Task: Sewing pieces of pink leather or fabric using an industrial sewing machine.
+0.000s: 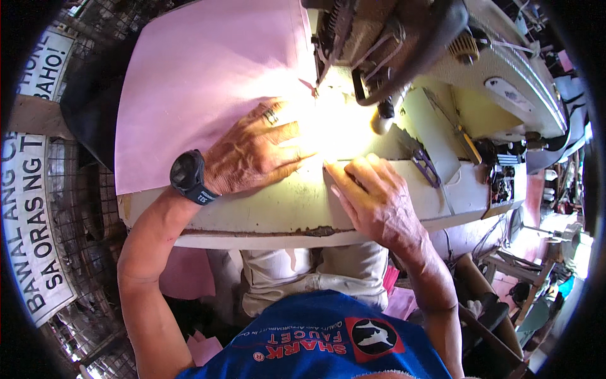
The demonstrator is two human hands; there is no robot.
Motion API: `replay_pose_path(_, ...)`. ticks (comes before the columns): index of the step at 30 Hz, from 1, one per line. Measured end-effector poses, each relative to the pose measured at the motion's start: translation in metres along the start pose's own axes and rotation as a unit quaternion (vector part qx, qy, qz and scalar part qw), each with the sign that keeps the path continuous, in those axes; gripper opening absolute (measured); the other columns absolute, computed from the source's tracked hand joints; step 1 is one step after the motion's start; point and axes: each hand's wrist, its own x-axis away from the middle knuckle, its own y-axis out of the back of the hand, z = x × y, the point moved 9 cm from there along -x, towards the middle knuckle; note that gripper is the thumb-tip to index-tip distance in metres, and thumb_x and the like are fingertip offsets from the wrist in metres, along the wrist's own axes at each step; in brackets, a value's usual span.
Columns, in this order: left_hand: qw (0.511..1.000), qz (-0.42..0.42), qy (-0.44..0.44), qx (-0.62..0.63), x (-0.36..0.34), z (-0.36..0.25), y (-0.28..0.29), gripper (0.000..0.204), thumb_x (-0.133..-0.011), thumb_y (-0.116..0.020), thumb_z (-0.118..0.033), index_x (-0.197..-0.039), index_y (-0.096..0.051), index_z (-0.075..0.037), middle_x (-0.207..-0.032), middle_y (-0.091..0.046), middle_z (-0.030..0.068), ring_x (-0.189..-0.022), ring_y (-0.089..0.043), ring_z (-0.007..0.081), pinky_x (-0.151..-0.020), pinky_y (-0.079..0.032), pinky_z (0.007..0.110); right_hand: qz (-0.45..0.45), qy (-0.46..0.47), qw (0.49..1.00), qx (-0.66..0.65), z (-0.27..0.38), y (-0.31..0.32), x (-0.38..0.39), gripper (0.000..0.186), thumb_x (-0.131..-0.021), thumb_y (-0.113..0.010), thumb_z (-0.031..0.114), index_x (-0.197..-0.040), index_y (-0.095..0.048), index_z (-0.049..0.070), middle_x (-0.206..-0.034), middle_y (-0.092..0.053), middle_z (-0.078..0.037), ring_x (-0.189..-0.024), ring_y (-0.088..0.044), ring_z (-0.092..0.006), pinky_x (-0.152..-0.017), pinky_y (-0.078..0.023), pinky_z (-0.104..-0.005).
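Observation:
A large pink sheet of cloth or similar material (pixel 202 69) lies over the left side of the white sewing table (pixel 265 215). My left hand (pixel 259 148), with a ring and a black wristwatch, rests flat on its near right part with the fingers stretched toward the needle area. A sewing machine (pixel 499 76) stands over the right end of the sheet. My right hand (pixel 379 199) sits on the table near the bright spot, fingers bent and thumb close against them. Glare hides what its fingertips hold, if anything.
A lit lamp (pixel 382 120) glares beside the needle. Right of it lie purple-handled thread snips (pixel 424 165) and a yellow-handled tool (pixel 470 146). Wire mesh with white signs (pixel 38 227) stands at the left. Pink pieces (pixel 188 273) hang below the table edge.

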Motion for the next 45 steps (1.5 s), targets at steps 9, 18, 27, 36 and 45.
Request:
replay_pose_path(9,1.0,-0.013,-0.009,0.025,-0.004,0.028,0.006,0.029,-0.082,-0.07,-0.018,-0.11,-0.073,-0.009,-0.12,-0.063,0.0105,-0.125,-0.054,0.0315,-0.109,-0.044,0.045,0.009,0.025,0.999,0.018,-0.004,-0.003,-0.032,0.035,-0.087,-0.067,0.017,-0.117,-0.065,-0.001,-0.098,-0.064,-0.009,-0.085,-0.063,-0.0253,-0.07,-0.051,-0.0371)
replay_pose_path(18,0.999,-0.03,-0.039,0.012,-0.014,0.037,0.011,0.038,-0.073,-0.076,-0.018,-0.11,-0.073,-0.01,-0.115,-0.066,0.0071,-0.119,-0.058,0.0286,-0.106,-0.048,0.045,-0.04,-0.016,0.999,0.022,-0.015,0.001,-0.045,0.03,-0.086,-0.071,0.02,-0.111,-0.067,0.003,-0.102,-0.064,-0.013,-0.09,-0.065,-0.0293,-0.074,-0.054,-0.0401)
replay_pose_path(27,0.999,-0.006,-0.024,0.026,-0.015,0.05,0.006,0.03,-0.077,-0.074,-0.018,-0.106,-0.074,-0.01,-0.115,-0.066,0.0052,-0.12,-0.058,0.0273,-0.111,-0.043,0.046,-0.01,-0.061,0.998,0.031,-0.022,-0.004,-0.045,0.035,-0.089,-0.069,0.03,-0.112,-0.064,0.003,-0.103,-0.065,-0.013,-0.084,-0.064,-0.0286,-0.07,-0.051,-0.0399)
replay_pose_path(36,1.0,0.007,-0.01,0.01,-0.014,0.065,-0.004,0.029,-0.086,-0.072,-0.024,-0.113,-0.073,-0.012,-0.124,-0.065,0.0031,-0.128,-0.054,0.0253,-0.113,-0.04,0.047,-0.043,-0.075,0.996,0.03,-0.018,0.01,-0.049,0.041,-0.088,-0.069,0.031,-0.117,-0.063,0.004,-0.106,-0.064,-0.015,-0.086,-0.063,-0.0345,-0.074,-0.05,-0.0448)
replay_pose_path(45,1.0,-0.005,-0.02,0.003,-0.014,0.08,-0.004,0.027,-0.089,-0.069,-0.022,-0.115,-0.072,-0.014,-0.125,-0.065,0.0025,-0.13,-0.053,0.0265,-0.116,-0.038,0.048,-0.058,-0.098,0.993,-0.001,-0.008,0.013,0.013,0.041,-0.082,-0.077,0.016,-0.12,-0.068,0.005,-0.1,-0.059,-0.009,-0.091,-0.057,-0.0287,-0.079,-0.047,-0.0406)
